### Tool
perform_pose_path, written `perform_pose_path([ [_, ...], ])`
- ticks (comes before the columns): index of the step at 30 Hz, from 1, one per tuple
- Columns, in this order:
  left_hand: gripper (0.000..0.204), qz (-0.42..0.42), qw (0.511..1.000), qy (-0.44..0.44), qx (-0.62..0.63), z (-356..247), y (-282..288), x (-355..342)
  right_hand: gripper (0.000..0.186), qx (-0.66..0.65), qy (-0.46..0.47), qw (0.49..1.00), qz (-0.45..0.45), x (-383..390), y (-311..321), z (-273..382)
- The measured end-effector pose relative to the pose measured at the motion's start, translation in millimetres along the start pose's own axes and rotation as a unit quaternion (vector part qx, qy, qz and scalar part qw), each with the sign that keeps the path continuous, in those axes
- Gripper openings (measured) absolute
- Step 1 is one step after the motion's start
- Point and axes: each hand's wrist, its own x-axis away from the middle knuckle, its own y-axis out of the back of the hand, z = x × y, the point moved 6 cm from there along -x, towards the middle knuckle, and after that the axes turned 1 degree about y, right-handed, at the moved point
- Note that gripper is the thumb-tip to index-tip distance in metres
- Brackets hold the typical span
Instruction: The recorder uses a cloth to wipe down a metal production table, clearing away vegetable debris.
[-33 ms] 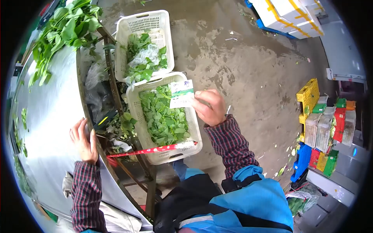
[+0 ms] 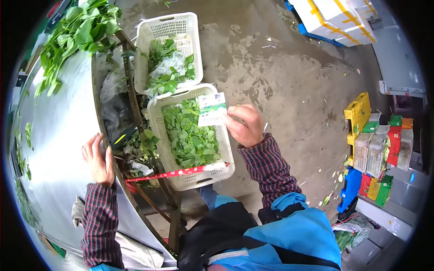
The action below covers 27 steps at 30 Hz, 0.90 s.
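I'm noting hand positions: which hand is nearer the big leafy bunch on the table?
Left. The left hand rests on the metal table, short of the leafy bunch; the right hand, holding a card, is farther off, past the table's right edge.

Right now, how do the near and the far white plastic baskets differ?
The near basket holds many green leaves; the far basket holds fewer. Crumpled clear plastic lies on the far basket's leaves, none on the near basket's. The white-and-green card partly hides the near basket, not the far one. Both are rectangular.
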Motion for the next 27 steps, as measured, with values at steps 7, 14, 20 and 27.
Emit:
perform_pose_path([
  [7, 0.031, -0.053, 0.998, -0.021, -0.008, -3.2, 2.6, 9.0, 0.040, -0.008, 0.003, 1.000, -0.019, -39.1, 32.5, 88.6],
  [14, 0.027, 0.097, 0.669, 0.164, 0.719, -109.3, 28.1, 83.0, 0.036, -0.030, -0.025, 0.999, -0.006, -47.2, 34.2, 201.2],
  [20, 0.021, 0.047, 0.671, 0.154, 0.724, -76.6, 35.7, 159.8, 0.022, -0.065, -0.102, 0.989, 0.086, -21.5, 12.6, 301.5],
  [27, 0.017, 0.040, 0.710, 0.181, 0.679, -65.5, 74.6, 217.5, 0.022, -0.065, -0.024, 0.981, 0.183, -36.4, 26.8, 383.3],
])
